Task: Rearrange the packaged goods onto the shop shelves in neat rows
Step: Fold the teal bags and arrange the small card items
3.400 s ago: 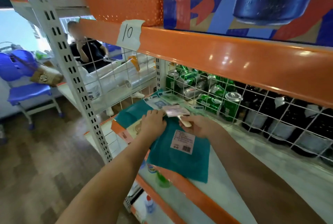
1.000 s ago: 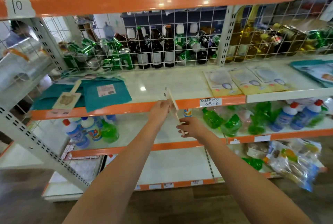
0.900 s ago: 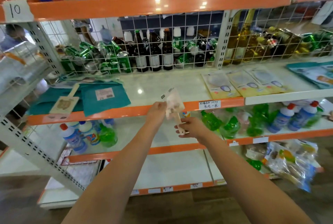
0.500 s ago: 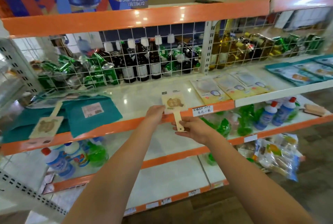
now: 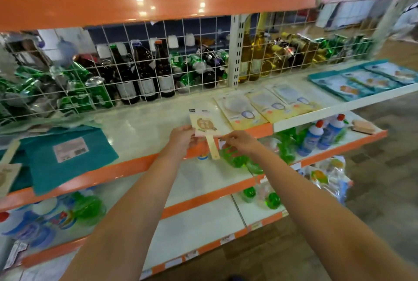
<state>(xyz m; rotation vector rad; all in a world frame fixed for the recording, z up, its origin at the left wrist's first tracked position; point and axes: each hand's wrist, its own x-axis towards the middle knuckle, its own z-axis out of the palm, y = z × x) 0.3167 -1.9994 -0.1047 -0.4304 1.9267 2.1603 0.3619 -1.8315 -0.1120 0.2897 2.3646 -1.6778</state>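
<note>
Both hands pinch a flat cream card-backed wooden paddle pack [image 5: 204, 125] at the white shelf's [image 5: 147, 127] front edge — left hand [image 5: 182, 137] on its lower corner, right hand [image 5: 239, 142] beside the handle; it looks light and stiff.

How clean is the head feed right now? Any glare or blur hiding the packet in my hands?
Head view: the packet between the left hand and right hand is fairly sharp, though its print is unreadable; lamp glare spots the orange shelf edge and the white shelf; frame edges smear, blurring the teal packs; wide-angle distortion bows the shelves.
</note>
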